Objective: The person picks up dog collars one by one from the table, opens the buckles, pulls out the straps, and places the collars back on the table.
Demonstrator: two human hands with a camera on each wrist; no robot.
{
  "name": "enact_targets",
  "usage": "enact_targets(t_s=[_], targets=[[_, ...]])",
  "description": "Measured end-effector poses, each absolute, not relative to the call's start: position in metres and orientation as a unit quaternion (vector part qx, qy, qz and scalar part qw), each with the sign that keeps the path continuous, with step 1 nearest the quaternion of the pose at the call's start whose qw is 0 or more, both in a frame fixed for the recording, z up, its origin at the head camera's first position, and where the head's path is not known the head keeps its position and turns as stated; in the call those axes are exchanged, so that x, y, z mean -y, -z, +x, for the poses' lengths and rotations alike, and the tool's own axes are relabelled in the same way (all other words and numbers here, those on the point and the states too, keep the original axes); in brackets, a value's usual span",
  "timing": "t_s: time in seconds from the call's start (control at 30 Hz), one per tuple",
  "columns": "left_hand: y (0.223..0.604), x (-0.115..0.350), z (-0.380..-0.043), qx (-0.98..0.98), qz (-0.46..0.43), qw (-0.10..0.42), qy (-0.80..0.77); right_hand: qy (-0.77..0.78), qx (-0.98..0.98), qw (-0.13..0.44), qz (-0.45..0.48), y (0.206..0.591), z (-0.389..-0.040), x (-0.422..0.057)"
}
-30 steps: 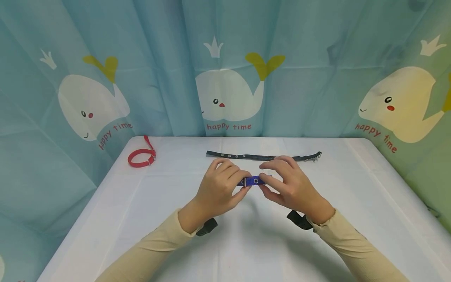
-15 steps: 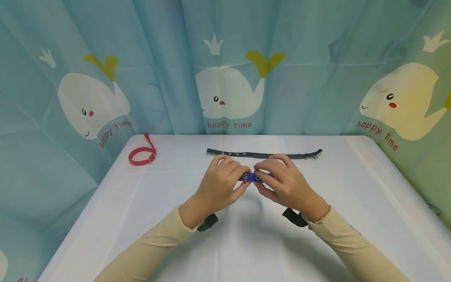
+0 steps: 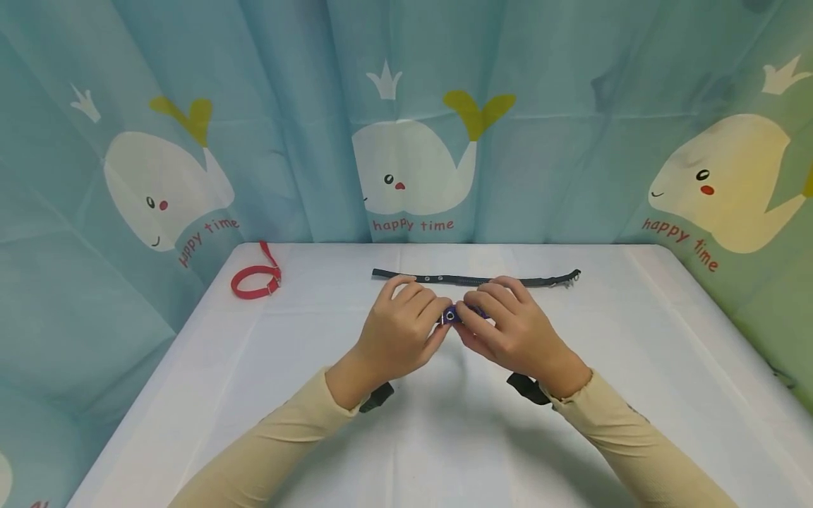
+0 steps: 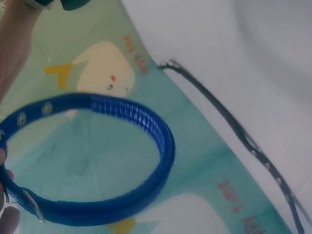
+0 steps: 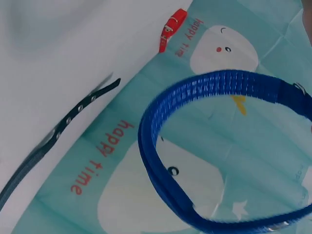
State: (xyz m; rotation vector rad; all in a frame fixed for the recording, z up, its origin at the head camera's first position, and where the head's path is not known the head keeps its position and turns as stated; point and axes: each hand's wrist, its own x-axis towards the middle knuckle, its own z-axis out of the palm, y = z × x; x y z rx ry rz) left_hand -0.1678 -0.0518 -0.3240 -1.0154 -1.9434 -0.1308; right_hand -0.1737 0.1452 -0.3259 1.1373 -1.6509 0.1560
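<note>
A blue pet collar (image 3: 450, 315), bent into a loop, is held up over the table between both hands. My left hand (image 3: 401, 330) pinches it beside the metal buckle. Close against those fingertips, my right hand (image 3: 508, 326) pinches the strap, and one metal eyelet shows in the narrow gap. In the left wrist view the collar's band (image 4: 97, 213) curves round from the buckle to the eyelet end. Its ribbed inner lining (image 5: 195, 90) faces the right wrist camera. In the head view the fingers hide most of the loop.
Behind the hands a black collar (image 3: 457, 280) with eyelets lies stretched out on the white table (image 3: 317, 423). A red collar (image 3: 250, 294), closed into a ring, lies at the far left. A blue curtain (image 3: 286, 176) with whale prints hangs behind the table.
My right hand has moved left until its fingertips come close to the left ones. Less strap shows between the hands, and an eyelet now sits by the buckle.
</note>
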Motion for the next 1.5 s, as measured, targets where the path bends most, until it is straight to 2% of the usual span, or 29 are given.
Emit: enact_targets(t_s=[0.33,0.57,1.5], targets=[[0.325,0.0528,-0.1678,0.779,-0.424,0.458,0.055,-0.062,0.69,0.536,0.483,0.327,-0.1732,-0.1474],[0.326,0.0529,-0.1668,0.784,-0.423,0.45,0.059,-0.096,0.709,0.511,0.477,0.3277,-0.1723,-0.1486],[0.3262,0.0533,-0.1673,0.79,-0.417,0.441,0.086,-0.136,0.731,0.473,0.472,0.3246,-0.1698,-0.1422]])
